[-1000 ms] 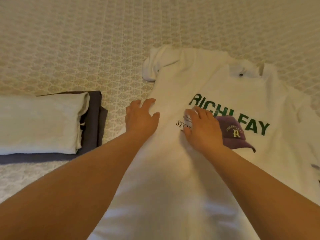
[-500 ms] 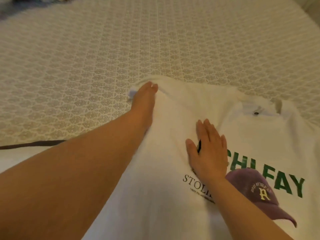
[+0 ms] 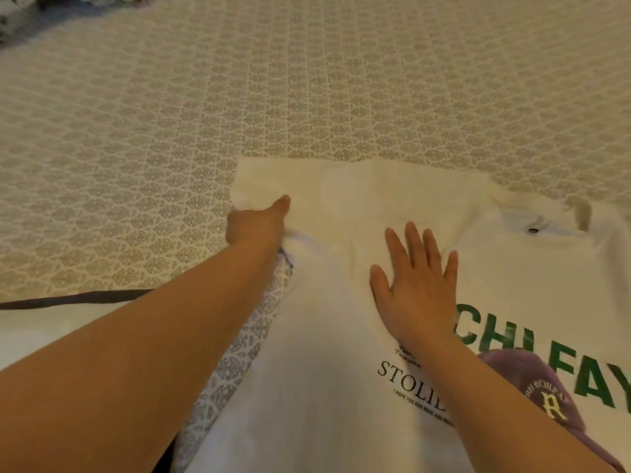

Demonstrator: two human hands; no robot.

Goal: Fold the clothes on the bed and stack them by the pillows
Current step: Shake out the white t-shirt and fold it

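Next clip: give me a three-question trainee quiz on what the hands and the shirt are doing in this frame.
1. True or false: the right hand lies flat, fingers spread, on the white shirt.
2. The left hand is at the shirt's: A) collar B) sleeve C) printed cap.
3. Fill in: the green letters on the shirt are partly covered by the right ____.

Key: 1 true; 2 B, on the sleeve, though whether it grips the cloth is hard to tell; 3 forearm.

One T-shirt (image 3: pixel 341 387), two hands (image 3: pixel 415 288).
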